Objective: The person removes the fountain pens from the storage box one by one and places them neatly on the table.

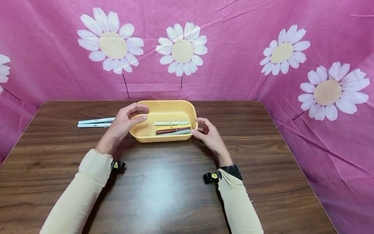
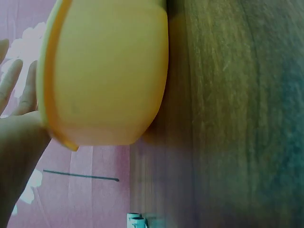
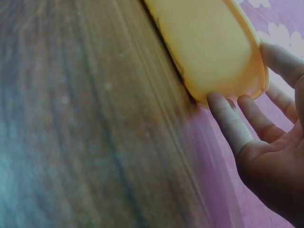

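Observation:
A yellow plastic tray (image 1: 163, 139) stands on the table near its far edge. Inside, toward the right end, lie several pens: a pale green one (image 1: 168, 123), a yellow one (image 1: 169, 128), a dark red one (image 1: 165, 131) and a light blue-green one (image 1: 182, 132). My right hand (image 1: 211, 138) grips the tray's right end, thumb at the rim and fingers against the outer wall. Over the left end, my left hand (image 1: 124, 122) has its fingers loosely bent and apart, holding nothing. Light blue pens (image 1: 94, 123) lie on the table beyond it, partly covered by the hand.
The brown wooden table (image 1: 163, 195) extends toward me and to both sides. A pink cloth (image 1: 228, 74) with white flowers hangs behind it and along the sides. Each wrist wears a black strap, with a small camera part (image 1: 208, 177) by the right sleeve.

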`<state>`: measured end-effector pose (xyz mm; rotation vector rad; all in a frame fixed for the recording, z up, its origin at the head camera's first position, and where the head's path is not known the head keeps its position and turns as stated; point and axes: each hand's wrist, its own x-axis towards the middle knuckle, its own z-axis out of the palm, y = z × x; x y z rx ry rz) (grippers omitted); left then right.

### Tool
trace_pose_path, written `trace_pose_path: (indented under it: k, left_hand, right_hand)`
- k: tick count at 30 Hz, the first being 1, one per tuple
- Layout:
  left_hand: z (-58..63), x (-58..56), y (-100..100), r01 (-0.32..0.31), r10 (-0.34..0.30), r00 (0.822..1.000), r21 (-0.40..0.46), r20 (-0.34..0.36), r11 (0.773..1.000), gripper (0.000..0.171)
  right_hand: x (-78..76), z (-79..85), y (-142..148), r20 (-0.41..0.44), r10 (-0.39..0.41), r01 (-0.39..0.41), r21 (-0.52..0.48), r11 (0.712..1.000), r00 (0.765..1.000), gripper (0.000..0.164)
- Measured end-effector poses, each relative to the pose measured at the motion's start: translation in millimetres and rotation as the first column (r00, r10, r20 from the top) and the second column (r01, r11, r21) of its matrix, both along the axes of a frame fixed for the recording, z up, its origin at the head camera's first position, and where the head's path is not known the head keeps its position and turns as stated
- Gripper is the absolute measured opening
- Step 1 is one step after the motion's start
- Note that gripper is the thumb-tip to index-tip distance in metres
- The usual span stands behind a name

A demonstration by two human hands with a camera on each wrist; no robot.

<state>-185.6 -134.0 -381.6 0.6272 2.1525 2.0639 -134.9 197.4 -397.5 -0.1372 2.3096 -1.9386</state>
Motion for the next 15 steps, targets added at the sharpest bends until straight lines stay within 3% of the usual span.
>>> trace_pose_path:
  k: [5, 15]
  left_hand:
    - [2.3, -5.3, 6.7, -0.012, 0.013, 1.0, -0.123, 0.01, 0.992, 0.038]
    - [6.2, -16.7, 19.2, 0.063, -0.029, 0.991, -0.267, 0.129, 0.962, 0.044]
  right_hand:
    - [-9.3, -16.7, 6.3, -0.01, -0.006, 0.006, -0.017, 1.0, 1.0, 0.052]
    - [-6.9, -13.8, 3.9, -0.01, -0.002, 0.002, 0.001, 1.0, 1.0, 0.052]
